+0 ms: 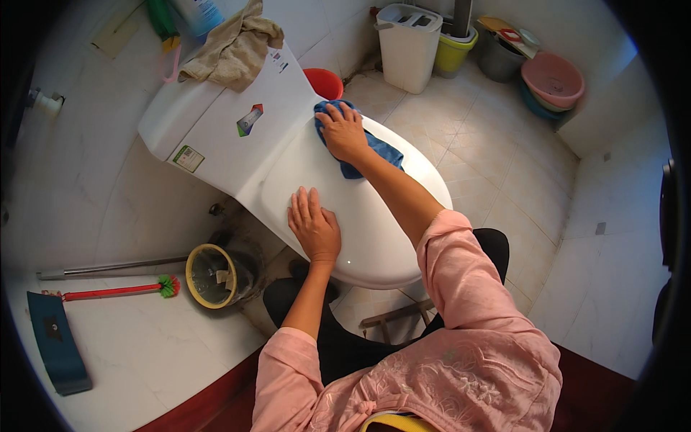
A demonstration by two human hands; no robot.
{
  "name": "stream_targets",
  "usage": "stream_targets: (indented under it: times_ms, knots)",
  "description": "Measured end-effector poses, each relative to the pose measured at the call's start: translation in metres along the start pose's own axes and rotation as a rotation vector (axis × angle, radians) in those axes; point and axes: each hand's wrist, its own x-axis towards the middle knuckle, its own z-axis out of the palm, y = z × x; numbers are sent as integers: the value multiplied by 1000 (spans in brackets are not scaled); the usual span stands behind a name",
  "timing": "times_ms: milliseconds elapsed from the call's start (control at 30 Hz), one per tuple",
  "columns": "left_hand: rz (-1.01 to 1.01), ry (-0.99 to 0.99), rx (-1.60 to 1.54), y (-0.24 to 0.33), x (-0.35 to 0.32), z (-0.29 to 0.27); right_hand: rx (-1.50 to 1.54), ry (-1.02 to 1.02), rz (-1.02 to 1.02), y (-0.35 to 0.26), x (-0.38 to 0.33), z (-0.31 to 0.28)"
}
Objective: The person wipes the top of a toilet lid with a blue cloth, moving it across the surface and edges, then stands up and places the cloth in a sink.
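So, blue cloth [383, 150] under R hand [348, 137], fingers [330, 118] spread, L hand [317, 229] on toilet lid [374, 230], fingers slightly apart

The right hand [344, 137] hides part of the blue cloth [384, 150], the toilet [360, 223] part of the red container [325, 82], and the far-left bottle [200, 14] is cut off.

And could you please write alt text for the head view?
A person's right hand presses a blue cloth against a closed white toilet lid, while the left hand rests on the lid. A beige towel drapes over the cistern; a yellow-rimmed bin and a red-handled toilet brush are at left, a pink basin at upper right.
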Motion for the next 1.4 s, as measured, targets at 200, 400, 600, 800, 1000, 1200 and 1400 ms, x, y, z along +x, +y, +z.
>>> stream_targets:
  times_ms: [200, 400, 600, 800, 1000, 1200, 1400]
  knots:
    - [6, -17, -77, 1, 0, 0, 140, -94, -475, -67, -1, 40]
    - [51, 31, -94, -2, -2, -3, 300, -8, -543, -80, -18, 29]
    - [21, 46, -40, -2, -2, 1, 235, 170, -165, -5, -26, -13]
    - [31, 107, -61, -7, -4, 7, 115, 144, 71, 49, -75, -56]
    - [17, 119, -51, -6, -2, 10, 87, 209, 52, 46, -139, -83]
    - [15, 142, -47, -10, -3, 12, 27, 155, -31, 7, -215, -120]
    - [25, 135, -46, -9, -4, 12, -26, 47, -94, -21, -264, -129]
